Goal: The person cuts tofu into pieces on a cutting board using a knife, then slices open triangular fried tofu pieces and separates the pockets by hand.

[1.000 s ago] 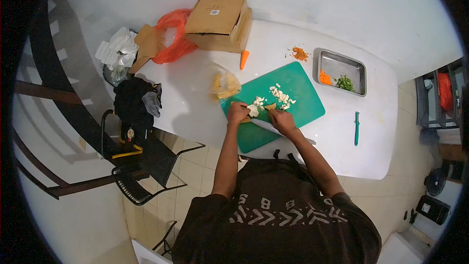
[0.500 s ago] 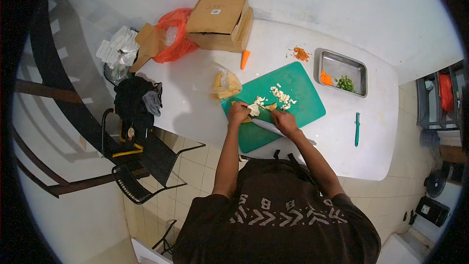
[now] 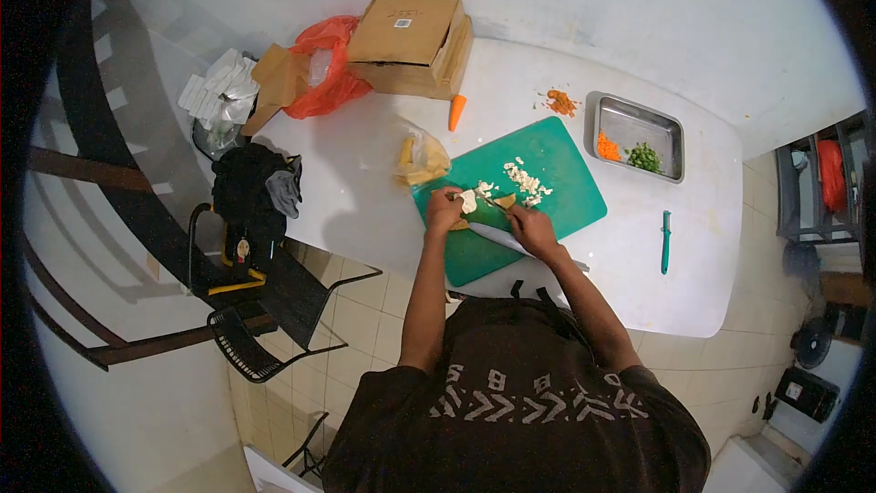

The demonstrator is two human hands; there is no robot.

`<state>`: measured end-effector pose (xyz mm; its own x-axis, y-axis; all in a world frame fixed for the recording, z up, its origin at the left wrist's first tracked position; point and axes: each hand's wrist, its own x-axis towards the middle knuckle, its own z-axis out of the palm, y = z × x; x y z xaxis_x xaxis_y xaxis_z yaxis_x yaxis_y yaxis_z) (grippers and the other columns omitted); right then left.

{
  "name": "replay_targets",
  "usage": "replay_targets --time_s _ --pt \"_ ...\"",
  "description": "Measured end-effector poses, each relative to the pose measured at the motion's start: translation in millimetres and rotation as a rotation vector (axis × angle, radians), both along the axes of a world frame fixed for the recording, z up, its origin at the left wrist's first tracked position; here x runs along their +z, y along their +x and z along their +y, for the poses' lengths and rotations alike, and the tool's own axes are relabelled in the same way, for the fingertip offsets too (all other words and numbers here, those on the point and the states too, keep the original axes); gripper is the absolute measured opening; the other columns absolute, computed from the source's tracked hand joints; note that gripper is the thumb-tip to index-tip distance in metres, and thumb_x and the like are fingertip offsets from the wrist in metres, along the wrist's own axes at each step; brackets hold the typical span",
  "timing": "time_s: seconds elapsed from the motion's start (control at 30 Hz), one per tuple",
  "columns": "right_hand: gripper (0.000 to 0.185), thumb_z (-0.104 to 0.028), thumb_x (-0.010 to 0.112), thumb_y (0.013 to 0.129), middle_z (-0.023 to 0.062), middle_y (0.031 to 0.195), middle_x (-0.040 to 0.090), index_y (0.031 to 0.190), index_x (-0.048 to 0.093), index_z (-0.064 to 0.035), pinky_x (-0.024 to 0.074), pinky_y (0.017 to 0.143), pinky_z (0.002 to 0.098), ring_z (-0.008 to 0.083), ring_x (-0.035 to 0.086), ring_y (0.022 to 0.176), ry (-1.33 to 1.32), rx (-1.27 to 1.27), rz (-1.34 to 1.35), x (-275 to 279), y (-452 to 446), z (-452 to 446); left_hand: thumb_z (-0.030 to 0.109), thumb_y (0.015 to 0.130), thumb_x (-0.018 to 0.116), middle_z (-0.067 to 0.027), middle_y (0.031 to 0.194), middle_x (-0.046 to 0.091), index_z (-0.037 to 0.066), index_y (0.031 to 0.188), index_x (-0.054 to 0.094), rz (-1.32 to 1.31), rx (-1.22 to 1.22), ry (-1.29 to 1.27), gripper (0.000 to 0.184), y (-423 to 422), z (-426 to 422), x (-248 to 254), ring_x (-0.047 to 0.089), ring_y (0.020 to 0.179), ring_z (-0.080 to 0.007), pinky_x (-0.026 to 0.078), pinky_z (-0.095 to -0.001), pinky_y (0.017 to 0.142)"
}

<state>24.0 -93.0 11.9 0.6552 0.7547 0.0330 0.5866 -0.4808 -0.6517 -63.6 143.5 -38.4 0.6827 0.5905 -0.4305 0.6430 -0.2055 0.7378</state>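
My left hand (image 3: 443, 210) is closed on a white piece that looks like tofu (image 3: 469, 202), over the left part of a green cutting board (image 3: 561, 160). Just to the right, my right hand (image 3: 532, 228) pinches a yellow-brown, skin-like piece (image 3: 505, 202). A knife (image 3: 497, 236) lies on the board below the hands, its handle end partly hidden by my right forearm. White diced bits (image 3: 525, 183) are scattered up the board, and another brown piece (image 3: 459, 225) rests beside my left hand.
A plastic bag of yellow blocks (image 3: 423, 159) touches the board's left corner. Beyond are a carrot piece (image 3: 457, 113), cardboard boxes (image 3: 406, 36) and orange peelings (image 3: 562, 102). On the right stand a metal tray (image 3: 652, 114) with diced carrot and chopped greens, and a green peeler (image 3: 666, 242).
The white piece in my left hand has shifted slightly up and left and shows less of its surface. My right hand has turned a little; the knife and board stay put.
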Motion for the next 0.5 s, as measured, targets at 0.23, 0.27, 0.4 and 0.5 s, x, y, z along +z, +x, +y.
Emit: replay_targets --time_s 0.23,0.27,0.4,0.5 --pt "0.012 -0.020 0.058 0.093 0.0195 0.079 0.065 0.098 0.061 -0.0088 0.0495 0.065 0.0522 0.0408 0.064 0.074 0.052 -0.025 0.084 -6.3 -4.0 -4.7 0.013 0.083 0.069 -0.0113 0.088 0.072 0.006 0.104 0.069 -0.078 0.172 -0.216 0.022 -6.7 -6.4 18.4 0.071 0.069 -0.0179 0.056 -0.0291 0.054" --pt "0.012 -0.020 0.058 0.093 0.0195 0.079 0.065 0.098 0.061 -0.0088 0.0495 0.065 0.0522 0.0408 0.064 0.074 0.052 -0.026 0.084 -8.3 -5.8 -5.6 0.014 0.083 0.070 -0.0118 0.090 0.072 0.006 0.104 0.069 -0.016 0.166 -0.200 0.023 -7.1 -7.1 20.8 0.071 0.068 -0.0176 0.056 -0.0296 0.057" --pt "0.014 -0.022 0.056 0.094 0.0187 0.082 0.066 0.098 0.060 -0.0097 0.0496 0.066 0.0536 0.0419 0.064 0.075 0.074 -0.008 0.068 -8.8 -10.7 -5.6 0.023 0.080 0.071 -0.0118 0.092 0.073 0.009 0.108 0.070 0.131 0.066 -0.064 0.031 -8.8 -7.1 23.7 0.073 0.078 -0.0213 0.058 -0.0343 0.070" --pt "0.013 -0.021 0.057 0.094 0.0195 0.082 0.067 0.099 0.060 -0.0098 0.0498 0.066 0.0534 0.0419 0.064 0.074 0.076 0.021 0.062 -11.5 -11.9 -2.7 0.031 0.078 0.070 -0.0105 0.093 0.074 0.013 0.108 0.072 0.131 -0.068 0.262 0.035 -9.8 -5.5 19.8 0.072 0.089 -0.0252 0.056 -0.0391 0.082"
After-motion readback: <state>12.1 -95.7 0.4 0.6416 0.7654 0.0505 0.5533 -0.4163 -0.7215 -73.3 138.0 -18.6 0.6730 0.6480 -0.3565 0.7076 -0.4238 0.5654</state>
